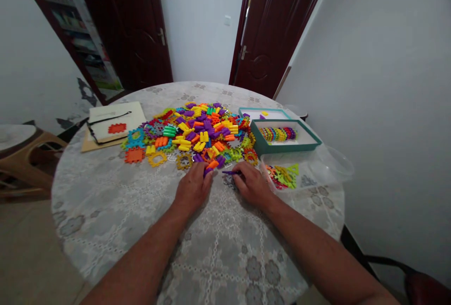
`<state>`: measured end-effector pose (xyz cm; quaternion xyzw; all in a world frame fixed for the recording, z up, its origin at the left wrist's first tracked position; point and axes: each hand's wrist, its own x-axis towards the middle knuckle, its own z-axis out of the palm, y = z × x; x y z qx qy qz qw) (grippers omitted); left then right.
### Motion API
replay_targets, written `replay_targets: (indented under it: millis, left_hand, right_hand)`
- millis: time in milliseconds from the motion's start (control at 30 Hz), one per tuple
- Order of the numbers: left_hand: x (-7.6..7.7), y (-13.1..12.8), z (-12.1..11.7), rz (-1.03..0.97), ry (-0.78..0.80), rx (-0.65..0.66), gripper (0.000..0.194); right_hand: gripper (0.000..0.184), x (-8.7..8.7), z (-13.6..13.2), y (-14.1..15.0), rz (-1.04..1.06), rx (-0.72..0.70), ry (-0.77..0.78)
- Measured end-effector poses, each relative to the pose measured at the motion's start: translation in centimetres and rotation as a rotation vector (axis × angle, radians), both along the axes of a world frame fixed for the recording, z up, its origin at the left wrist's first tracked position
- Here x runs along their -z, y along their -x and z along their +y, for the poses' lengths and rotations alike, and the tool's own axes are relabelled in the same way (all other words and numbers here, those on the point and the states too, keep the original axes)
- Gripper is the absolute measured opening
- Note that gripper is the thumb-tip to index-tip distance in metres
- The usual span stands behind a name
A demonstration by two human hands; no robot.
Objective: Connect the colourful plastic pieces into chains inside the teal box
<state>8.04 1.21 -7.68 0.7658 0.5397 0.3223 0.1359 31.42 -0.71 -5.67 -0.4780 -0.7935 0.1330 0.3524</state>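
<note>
My left hand (pixel 193 183) is closed on an orange and purple plastic building piece (pixel 212 166) at the near edge of a big heap. To its right, my right hand (pixel 251 183) pinches a thin purple plastic piece (pixel 229 172), its tip pointing left toward the other hand. The two held pieces are apart. Just beyond both hands rises the heap of plastic building pieces (pixel 207 129), with yellow, purple, orange and green connectors lying on gear-shaped and square frames. My palms hide parts of the held pieces.
Right of the heap, a green box (pixel 287 149) holds a row of coloured rings (pixel 278 134). A pale tray (pixel 264 113) lies behind it, a clear plastic container (pixel 306 180) in front. At left are papers (pixel 102 113) with a black strap (pixel 109 119). A patterned cloth covers the round table (pixel 211 258).
</note>
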Motion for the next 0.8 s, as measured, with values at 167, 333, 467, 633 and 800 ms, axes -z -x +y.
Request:
replay_targets:
  millis: [167,333,467,633,800]
  left_hand:
    - [0.1,-0.1,-0.3,-0.005,0.011,-0.001,0.021]
    - [0.0,-0.1,-0.4,-0.041,0.021,0.005,0.022]
    - [-0.1,0.0,-0.4,-0.031,0.031,0.008,0.024]
    - [-0.2,0.1,-0.2,0.004,0.031,0.025,0.023]
    - [-0.3,0.3,0.2,-0.001,0.042,0.045,0.027]
  right_hand:
    - [0.016,0.5,0.4,-0.3,-0.017,-0.061,-0.02]
    - [0.015,0.8,0.5,-0.4,-0.037,-0.079,-0.026]
    - [0.014,0.5,0.3,-0.5,-0.056,-0.033,-0.047]
    - [0.017,-0.3,0.5,-1.1,0.002,0.069,-0.162]
    - [0.022,-3.5,0.0,-2.4,0.092,0.154,-0.308]
